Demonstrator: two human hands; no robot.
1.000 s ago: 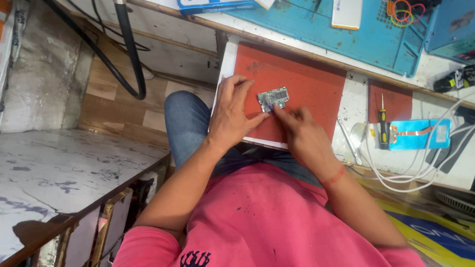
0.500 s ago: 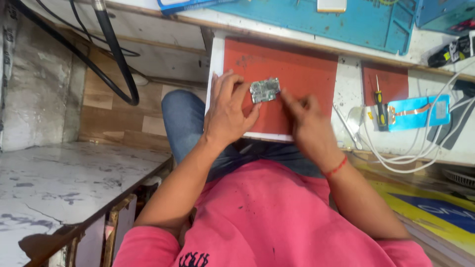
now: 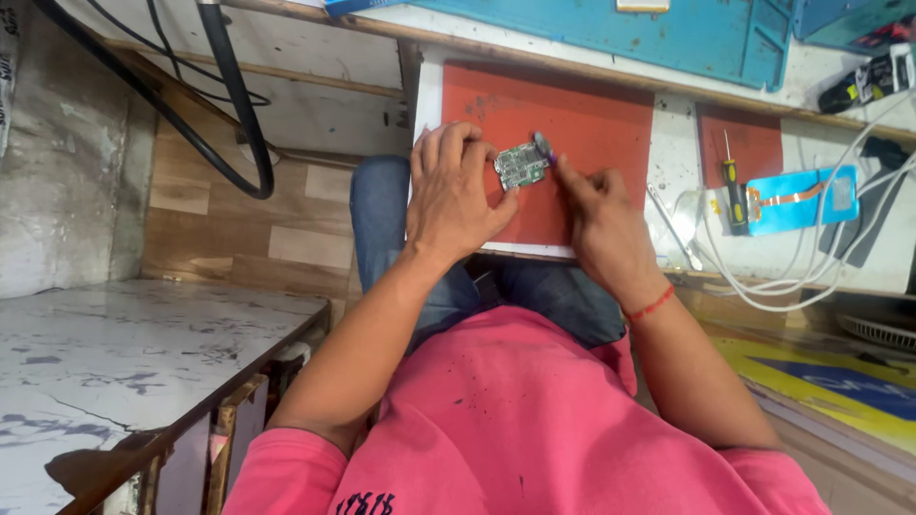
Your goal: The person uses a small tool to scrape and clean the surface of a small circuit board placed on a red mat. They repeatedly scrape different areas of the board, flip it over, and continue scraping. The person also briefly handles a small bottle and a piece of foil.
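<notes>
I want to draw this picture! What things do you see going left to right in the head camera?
Black cable → left hand → green circuit board → right hand → screwdriver → blue phone part

Your left hand [image 3: 458, 195] and right hand [image 3: 601, 224] meet on the mat [image 3: 582, 119] at the near edge of the bench [image 3: 668, 172], with the circuit board [image 3: 521, 165] between them, the left fingers [image 3: 456, 143] at its left side. To the right of the mat, a screwdriver [image 3: 733, 186] lies on a smaller pad [image 3: 754, 143], just left of a flat phone part [image 3: 800, 200] and a tangle of cables [image 3: 811, 277]. Behind the mat lies a larger work mat [image 3: 687, 38], and a side table [image 3: 114, 353] stands well to your left.
</notes>
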